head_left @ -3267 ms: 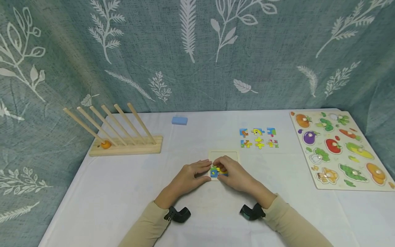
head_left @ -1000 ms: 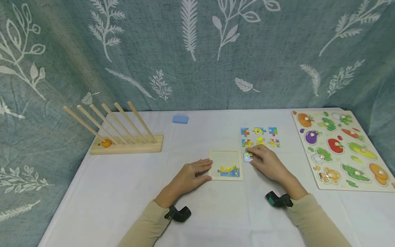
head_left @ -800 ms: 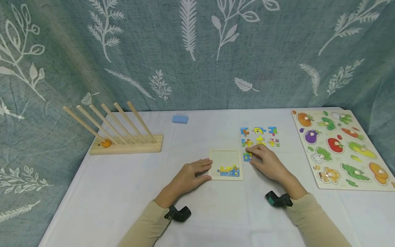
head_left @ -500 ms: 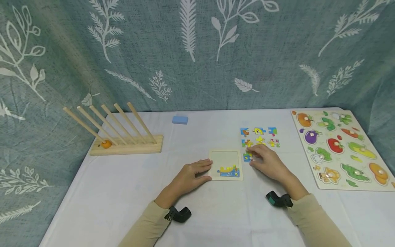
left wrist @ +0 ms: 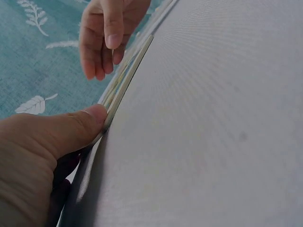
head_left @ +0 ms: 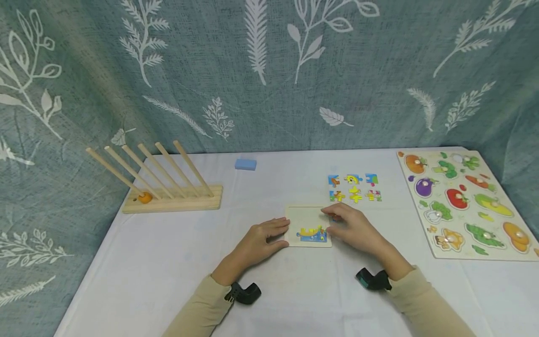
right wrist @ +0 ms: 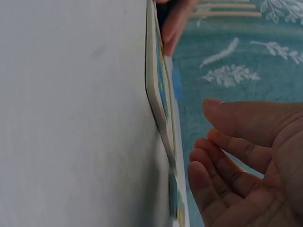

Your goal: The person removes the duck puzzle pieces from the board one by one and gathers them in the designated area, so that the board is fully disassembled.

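My left hand (head_left: pixel 263 238) rests against the left side of a small pale wooden puzzle tray (head_left: pixel 305 215). Its fingers lie fairly straight at the edge, and in the left wrist view the thumb (left wrist: pixel 90 120) touches the tray's rim. Joined yellow and blue jigsaw pieces (head_left: pixel 312 234) lie in the tray's lower right part. Over the tray's right edge hovers my right hand (head_left: pixel 353 229), thumb and fingers apart with nothing between them. A loose blue jigsaw piece (right wrist: pixel 173 196) lies on the table just beyond the tray, mostly hidden by the right hand in the head view.
Several loose jigsaw pieces (head_left: pixel 355 187) lie in two rows behind the right hand. A vegetable peg puzzle board (head_left: pixel 471 206) is at the far right. At the left stands a wooden peg rack (head_left: pixel 198 202) with an orange bead (head_left: pixel 145 197). A blue block (head_left: pixel 245 164) sits at the back.
My right hand has carried a blue-green jigsaw piece from the tray to the table on its right, let go and shifted back left to the tray's edge. My left hand stays in place.
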A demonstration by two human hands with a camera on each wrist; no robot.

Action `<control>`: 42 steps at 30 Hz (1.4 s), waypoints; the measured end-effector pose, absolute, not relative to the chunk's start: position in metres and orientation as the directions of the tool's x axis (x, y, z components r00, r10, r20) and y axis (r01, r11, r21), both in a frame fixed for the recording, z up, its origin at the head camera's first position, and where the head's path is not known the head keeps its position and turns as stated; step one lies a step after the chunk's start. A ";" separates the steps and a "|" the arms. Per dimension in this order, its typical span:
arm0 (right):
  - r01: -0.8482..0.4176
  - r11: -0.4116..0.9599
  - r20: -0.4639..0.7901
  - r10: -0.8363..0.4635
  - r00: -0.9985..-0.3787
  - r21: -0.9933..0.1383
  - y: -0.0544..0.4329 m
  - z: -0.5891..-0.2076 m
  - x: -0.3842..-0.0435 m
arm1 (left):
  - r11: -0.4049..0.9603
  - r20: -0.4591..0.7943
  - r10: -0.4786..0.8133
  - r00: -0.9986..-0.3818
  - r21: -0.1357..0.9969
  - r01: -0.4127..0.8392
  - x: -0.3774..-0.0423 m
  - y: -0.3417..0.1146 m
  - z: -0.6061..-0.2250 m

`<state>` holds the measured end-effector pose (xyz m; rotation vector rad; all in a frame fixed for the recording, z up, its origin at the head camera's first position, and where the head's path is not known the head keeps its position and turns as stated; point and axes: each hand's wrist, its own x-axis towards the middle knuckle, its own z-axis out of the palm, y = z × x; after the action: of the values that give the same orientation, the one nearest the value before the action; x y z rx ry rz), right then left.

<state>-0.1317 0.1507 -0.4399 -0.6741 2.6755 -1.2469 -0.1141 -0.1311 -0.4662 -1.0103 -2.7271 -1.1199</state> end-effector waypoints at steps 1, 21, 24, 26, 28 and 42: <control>-0.347 0.560 0.077 -0.448 -0.890 -0.752 0.148 -0.440 -0.131 | 0.532 0.255 0.557 -0.790 0.621 0.576 -0.114 -0.131 -0.466; -0.448 0.553 0.036 -0.602 -0.798 -0.702 0.111 -0.441 -0.121 | 0.525 0.249 0.562 -0.789 0.630 0.573 -0.114 -0.132 -0.467; -0.465 0.569 0.036 -0.606 -0.795 -0.678 0.109 -0.444 -0.121 | 0.530 0.239 0.565 -0.790 0.629 0.569 -0.114 -0.132 -0.467; -0.469 0.577 0.033 -0.607 -0.794 -0.668 0.108 -0.445 -0.120 | 0.532 0.236 0.568 -0.788 0.626 0.571 -0.115 -0.132 -0.466; -0.473 0.579 0.032 -0.609 -0.792 -0.665 0.107 -0.446 -0.120 | 0.532 0.235 0.570 -0.787 0.625 0.572 -0.115 -0.132 -0.466; -0.502 0.588 0.057 -0.611 -0.789 -0.634 0.104 -0.446 -0.118 | 0.527 0.245 0.572 -0.783 0.622 0.579 -0.115 -0.133 -0.465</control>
<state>-0.1179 0.1043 -0.4460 -0.9359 2.6479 -0.9783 -0.1149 -0.1326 -0.4653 -1.0317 -2.7356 -1.1211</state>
